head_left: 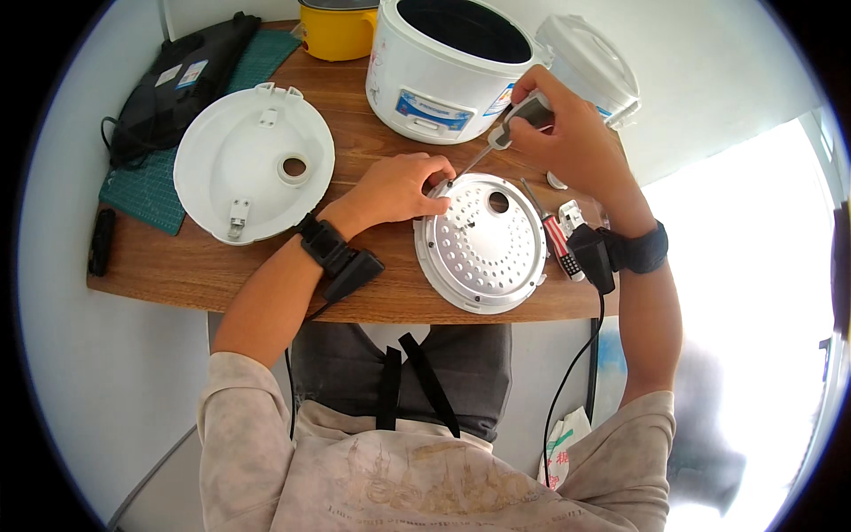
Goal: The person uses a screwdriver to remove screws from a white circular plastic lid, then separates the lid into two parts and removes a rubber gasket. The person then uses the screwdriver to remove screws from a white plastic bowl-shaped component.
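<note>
On the wooden table lies a round lid part with a perforated silver metal plate (483,257) set in a white rim. My left hand (399,188) is closed at the plate's far left edge, thumb and fingers around the spot where the screwdriver's tip meets a dark screw. In my right hand (576,133) I hold a screwdriver (532,113) with a grey and white handle, tilted, its thin shaft reaching down left to that screw. Left of my left hand rests a white round lid shell (239,177), inside up, with a hole and a metal latch.
A white rice cooker body (443,80) stands open at the back, beside a yellow pot (337,34) and a white lid (589,66). At right lie a red-and-white striped tool (560,244) and small white parts. A black device (177,80) sits on a green cutting mat (142,191).
</note>
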Tool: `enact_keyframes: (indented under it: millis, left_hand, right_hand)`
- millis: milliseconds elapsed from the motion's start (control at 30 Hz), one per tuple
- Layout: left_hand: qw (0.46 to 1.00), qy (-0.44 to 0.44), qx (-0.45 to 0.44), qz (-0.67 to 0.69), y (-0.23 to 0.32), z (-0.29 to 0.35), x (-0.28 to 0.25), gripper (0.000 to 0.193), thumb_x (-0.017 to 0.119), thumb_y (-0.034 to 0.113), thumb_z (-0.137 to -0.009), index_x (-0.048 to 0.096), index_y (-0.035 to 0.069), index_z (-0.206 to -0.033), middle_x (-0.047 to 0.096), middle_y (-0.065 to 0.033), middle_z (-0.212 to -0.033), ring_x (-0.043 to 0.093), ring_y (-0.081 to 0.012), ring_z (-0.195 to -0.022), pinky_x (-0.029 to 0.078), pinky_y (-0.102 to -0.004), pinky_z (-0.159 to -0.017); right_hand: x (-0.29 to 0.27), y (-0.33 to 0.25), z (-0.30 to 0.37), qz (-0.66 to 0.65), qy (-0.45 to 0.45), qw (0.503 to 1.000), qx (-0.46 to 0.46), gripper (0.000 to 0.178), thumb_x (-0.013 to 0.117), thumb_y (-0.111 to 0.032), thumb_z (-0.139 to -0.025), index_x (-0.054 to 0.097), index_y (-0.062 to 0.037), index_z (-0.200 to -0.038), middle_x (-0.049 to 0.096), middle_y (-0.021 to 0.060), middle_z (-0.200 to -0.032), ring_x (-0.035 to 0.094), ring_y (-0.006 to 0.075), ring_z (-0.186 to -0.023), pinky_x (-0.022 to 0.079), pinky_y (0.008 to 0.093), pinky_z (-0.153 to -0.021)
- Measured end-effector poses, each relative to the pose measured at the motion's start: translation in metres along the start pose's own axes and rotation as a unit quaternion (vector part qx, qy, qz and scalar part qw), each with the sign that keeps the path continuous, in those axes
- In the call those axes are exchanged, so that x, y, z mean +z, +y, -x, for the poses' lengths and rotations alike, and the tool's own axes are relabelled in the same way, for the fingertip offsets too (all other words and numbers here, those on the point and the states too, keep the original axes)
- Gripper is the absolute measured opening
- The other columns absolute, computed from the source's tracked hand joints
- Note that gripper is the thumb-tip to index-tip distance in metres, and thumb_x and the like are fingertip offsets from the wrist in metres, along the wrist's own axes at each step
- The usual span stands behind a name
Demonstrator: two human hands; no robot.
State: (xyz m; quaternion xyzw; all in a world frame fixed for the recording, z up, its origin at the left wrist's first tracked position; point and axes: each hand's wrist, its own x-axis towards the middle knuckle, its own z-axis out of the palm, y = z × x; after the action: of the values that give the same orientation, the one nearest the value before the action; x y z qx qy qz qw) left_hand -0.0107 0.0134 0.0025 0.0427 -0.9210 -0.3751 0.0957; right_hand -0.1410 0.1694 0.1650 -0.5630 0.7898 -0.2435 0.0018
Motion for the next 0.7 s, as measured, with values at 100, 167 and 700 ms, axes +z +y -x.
enact_keyframes:
  millis: [100, 167, 700]
  left_hand:
    - [1.000, -0.011, -0.003, 0.000, 0.004, 0.000, -0.002, 0.043, 0.075, 0.034, -0.083, 0.062, 0.016, -0.120, 0.068, -0.0077, -0.101, 0.066, -0.0248, -0.095, 0.053, -0.0390, -0.081]
    - [1.000, -0.023, -0.011, 0.007, 0.009, 0.000, -0.004, 0.043, 0.074, 0.033, -0.083, 0.061, 0.019, -0.121, 0.067, -0.0072, -0.100, 0.066, -0.0247, -0.095, 0.053, -0.0390, -0.081]
    - [1.000, 0.002, 0.009, 0.021, 0.000, 0.000, 0.000, 0.025, 0.066, 0.032, -0.091, 0.066, 0.018, -0.111, 0.067, -0.0063, -0.095, 0.066, -0.0241, -0.090, 0.052, -0.0397, -0.077]
  right_hand:
    - [-0.003, 0.017, -0.001, -0.037, 0.002, 0.999, 0.040, 0.030, 0.068, -0.018, -0.081, 0.057, -0.0079, -0.107, 0.065, 0.0130, -0.076, 0.064, 0.0211, -0.068, 0.052, 0.0344, -0.066]
    - [-0.001, 0.038, 0.000, -0.080, 0.003, 0.996, 0.037, 0.030, 0.068, -0.017, -0.082, 0.057, -0.0078, -0.108, 0.065, 0.0118, -0.076, 0.063, 0.0193, -0.068, 0.052, 0.0332, -0.066]
    - [0.009, -0.013, 0.023, -0.038, -0.016, 0.991, -0.130, 0.022, 0.068, -0.012, -0.091, 0.052, -0.0057, -0.104, 0.067, 0.0136, -0.083, 0.072, 0.0286, -0.069, 0.055, 0.0372, -0.061]
